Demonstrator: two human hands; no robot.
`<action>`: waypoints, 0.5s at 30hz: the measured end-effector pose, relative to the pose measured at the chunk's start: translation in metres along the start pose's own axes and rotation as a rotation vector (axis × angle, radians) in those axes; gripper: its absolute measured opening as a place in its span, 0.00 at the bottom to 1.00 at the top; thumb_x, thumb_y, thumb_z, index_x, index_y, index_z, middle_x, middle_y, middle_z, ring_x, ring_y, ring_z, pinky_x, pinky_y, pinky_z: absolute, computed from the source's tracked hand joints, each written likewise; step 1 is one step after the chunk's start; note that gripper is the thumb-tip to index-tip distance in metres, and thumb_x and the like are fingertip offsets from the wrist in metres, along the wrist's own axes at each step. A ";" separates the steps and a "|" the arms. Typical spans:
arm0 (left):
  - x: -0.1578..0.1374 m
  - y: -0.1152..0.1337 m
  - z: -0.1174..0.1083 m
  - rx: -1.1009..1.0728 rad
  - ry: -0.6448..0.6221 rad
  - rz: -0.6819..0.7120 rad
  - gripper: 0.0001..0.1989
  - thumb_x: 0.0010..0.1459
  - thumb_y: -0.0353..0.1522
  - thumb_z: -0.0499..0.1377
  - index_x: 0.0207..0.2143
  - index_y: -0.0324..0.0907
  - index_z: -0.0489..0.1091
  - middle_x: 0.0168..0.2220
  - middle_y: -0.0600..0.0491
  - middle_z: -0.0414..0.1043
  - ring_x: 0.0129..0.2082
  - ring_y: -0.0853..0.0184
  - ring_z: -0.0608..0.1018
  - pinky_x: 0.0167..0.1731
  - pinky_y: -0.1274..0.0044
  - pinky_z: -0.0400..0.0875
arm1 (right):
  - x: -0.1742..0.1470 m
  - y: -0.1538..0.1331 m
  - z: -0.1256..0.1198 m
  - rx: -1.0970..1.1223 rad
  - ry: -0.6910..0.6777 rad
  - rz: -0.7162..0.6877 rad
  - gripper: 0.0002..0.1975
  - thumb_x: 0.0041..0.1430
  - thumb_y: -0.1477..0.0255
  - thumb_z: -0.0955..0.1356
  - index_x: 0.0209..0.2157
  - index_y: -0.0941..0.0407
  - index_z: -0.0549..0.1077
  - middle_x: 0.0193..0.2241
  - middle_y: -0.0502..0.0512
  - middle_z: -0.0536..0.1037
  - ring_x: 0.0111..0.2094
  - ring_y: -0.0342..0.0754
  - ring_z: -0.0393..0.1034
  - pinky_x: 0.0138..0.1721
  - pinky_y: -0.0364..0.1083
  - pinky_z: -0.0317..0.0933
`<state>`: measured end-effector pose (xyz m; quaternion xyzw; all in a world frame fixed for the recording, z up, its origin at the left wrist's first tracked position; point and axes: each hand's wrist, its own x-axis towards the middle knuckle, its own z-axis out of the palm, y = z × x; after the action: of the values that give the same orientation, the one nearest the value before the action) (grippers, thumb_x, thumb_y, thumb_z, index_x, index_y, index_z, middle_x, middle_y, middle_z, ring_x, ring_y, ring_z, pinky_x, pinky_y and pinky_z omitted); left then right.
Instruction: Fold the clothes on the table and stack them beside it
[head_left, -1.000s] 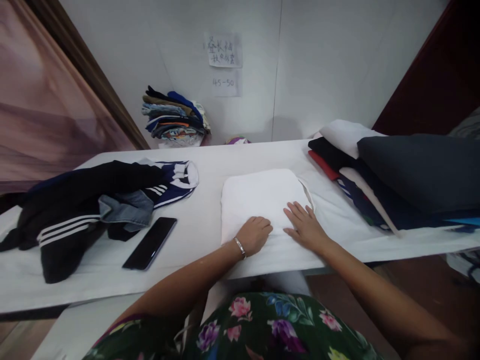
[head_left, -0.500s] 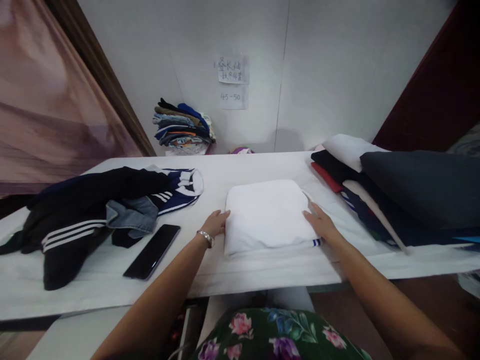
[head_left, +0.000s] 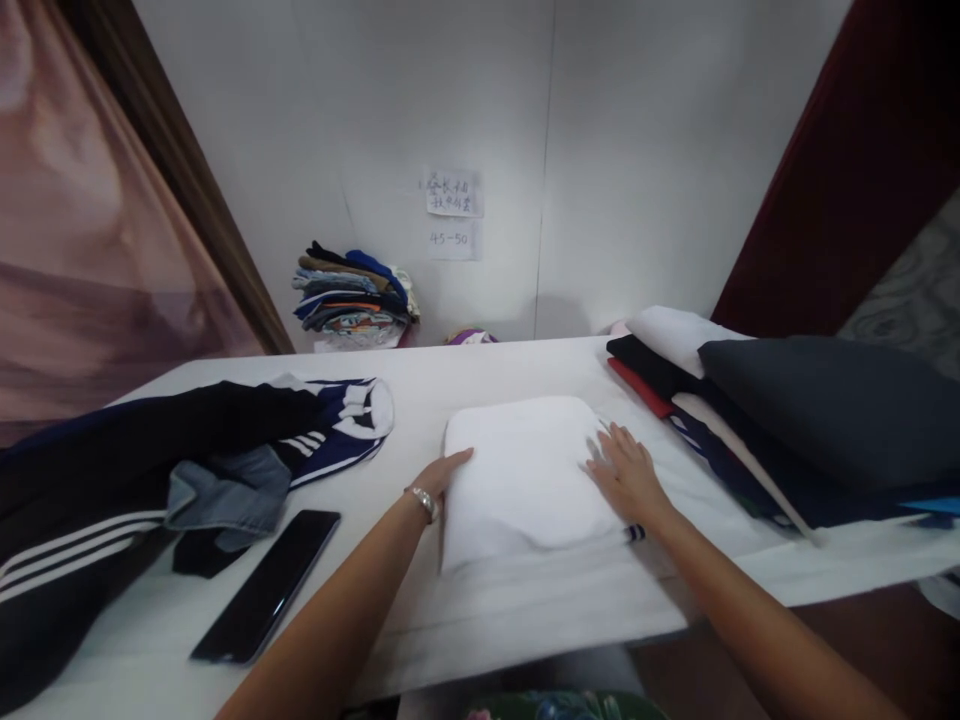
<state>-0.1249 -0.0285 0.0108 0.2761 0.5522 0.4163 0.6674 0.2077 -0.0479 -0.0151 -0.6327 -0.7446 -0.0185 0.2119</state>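
Observation:
A folded white garment [head_left: 529,475] with a dark striped trim at its lower right corner lies flat on the white table [head_left: 480,370]. On its left edge rests the thumb of my left hand [head_left: 441,480], which wears a silver bracelet; the other fingers go down beside the edge, partly hidden, and seem to pinch it. My right hand [head_left: 626,470] lies over the right edge with its fingers spread and stretched out, touching the cloth.
To the left lie a black-and-navy jacket pile [head_left: 225,430], a denim piece [head_left: 229,490] and a black phone [head_left: 270,585]. Folded clothes [head_left: 817,410] are stacked at right. Beyond the table stands another clothes stack [head_left: 352,295], below paper signs [head_left: 454,195] on the wall.
My right hand has slid up along the garment's right edge and spread its fingers. My left thumb now reaches onto the top. The camera view has tilted upward.

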 end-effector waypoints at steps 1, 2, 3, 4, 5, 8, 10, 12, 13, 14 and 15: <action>0.003 -0.003 -0.002 -0.001 0.004 0.019 0.15 0.48 0.34 0.66 0.37 0.34 0.74 0.33 0.43 0.79 0.31 0.60 0.81 0.33 0.72 0.77 | 0.001 -0.003 0.003 0.001 -0.049 -0.015 0.30 0.63 0.55 0.57 0.61 0.55 0.59 0.65 0.63 0.53 0.66 0.60 0.43 0.60 0.63 0.46; 0.006 -0.006 -0.003 0.001 0.024 0.042 0.15 0.47 0.32 0.67 0.37 0.34 0.73 0.33 0.43 0.79 0.30 0.60 0.81 0.32 0.72 0.77 | 0.001 -0.004 0.007 0.006 -0.105 -0.026 0.30 0.64 0.55 0.56 0.62 0.55 0.59 0.65 0.63 0.53 0.66 0.60 0.43 0.60 0.62 0.47; 0.008 -0.009 -0.005 0.004 0.055 0.070 0.16 0.45 0.30 0.68 0.37 0.34 0.73 0.32 0.44 0.79 0.29 0.60 0.80 0.30 0.72 0.77 | 0.001 -0.005 0.011 0.013 -0.159 -0.033 0.30 0.64 0.55 0.56 0.62 0.55 0.58 0.65 0.63 0.54 0.66 0.60 0.43 0.59 0.61 0.49; 0.010 -0.011 -0.006 0.006 0.089 0.097 0.16 0.43 0.29 0.69 0.36 0.34 0.73 0.32 0.44 0.79 0.28 0.60 0.80 0.29 0.72 0.77 | 0.001 -0.005 0.014 0.020 -0.202 -0.035 0.30 0.65 0.55 0.55 0.62 0.56 0.58 0.65 0.63 0.53 0.66 0.59 0.44 0.59 0.60 0.50; 0.011 -0.014 -0.006 0.008 0.118 0.116 0.17 0.41 0.27 0.70 0.36 0.34 0.73 0.31 0.44 0.79 0.27 0.60 0.80 0.27 0.72 0.77 | 0.000 -0.005 0.016 0.026 -0.230 -0.032 0.30 0.65 0.55 0.55 0.63 0.56 0.57 0.65 0.62 0.52 0.66 0.59 0.43 0.59 0.59 0.50; 0.011 -0.016 -0.006 0.000 0.155 0.138 0.16 0.40 0.26 0.70 0.34 0.34 0.72 0.30 0.44 0.79 0.26 0.60 0.80 0.26 0.72 0.76 | 0.000 -0.003 0.013 0.034 -0.280 -0.005 0.31 0.65 0.54 0.54 0.64 0.54 0.56 0.66 0.61 0.51 0.66 0.58 0.42 0.60 0.59 0.49; 0.009 -0.016 -0.005 -0.006 0.155 0.145 0.16 0.41 0.25 0.70 0.34 0.34 0.72 0.30 0.44 0.79 0.26 0.60 0.80 0.26 0.73 0.76 | 0.004 -0.006 0.006 0.030 -0.288 0.010 0.31 0.64 0.52 0.54 0.63 0.52 0.57 0.65 0.60 0.52 0.66 0.58 0.42 0.60 0.61 0.47; 0.007 -0.015 -0.004 -0.012 0.161 0.157 0.16 0.42 0.25 0.69 0.36 0.34 0.72 0.30 0.45 0.79 0.27 0.60 0.80 0.26 0.73 0.76 | 0.012 -0.014 -0.004 0.006 -0.253 0.007 0.30 0.64 0.52 0.54 0.62 0.51 0.58 0.65 0.60 0.53 0.66 0.59 0.41 0.60 0.65 0.44; 0.007 -0.015 -0.004 -0.015 0.166 0.166 0.16 0.43 0.24 0.69 0.37 0.35 0.72 0.31 0.45 0.79 0.26 0.61 0.80 0.27 0.73 0.76 | 0.018 -0.020 -0.009 -0.010 -0.222 -0.003 0.30 0.64 0.52 0.54 0.62 0.51 0.58 0.65 0.61 0.52 0.66 0.59 0.40 0.61 0.65 0.42; 0.008 -0.016 -0.005 -0.020 0.171 0.177 0.17 0.43 0.24 0.69 0.38 0.35 0.71 0.31 0.46 0.79 0.26 0.61 0.80 0.27 0.72 0.76 | 0.025 -0.026 -0.013 -0.022 -0.191 -0.021 0.30 0.64 0.52 0.54 0.62 0.52 0.58 0.65 0.61 0.52 0.66 0.59 0.39 0.61 0.65 0.41; 0.009 -0.016 -0.005 -0.028 0.172 0.186 0.19 0.43 0.24 0.69 0.39 0.36 0.71 0.31 0.46 0.79 0.26 0.61 0.80 0.27 0.72 0.77 | 0.033 -0.032 -0.016 -0.028 -0.164 -0.044 0.31 0.64 0.51 0.54 0.63 0.52 0.57 0.66 0.62 0.51 0.67 0.59 0.39 0.61 0.65 0.39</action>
<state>-0.1255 -0.0293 -0.0088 0.2799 0.5735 0.5063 0.5800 0.1781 -0.0287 0.0183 -0.6185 -0.7729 0.0182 0.1407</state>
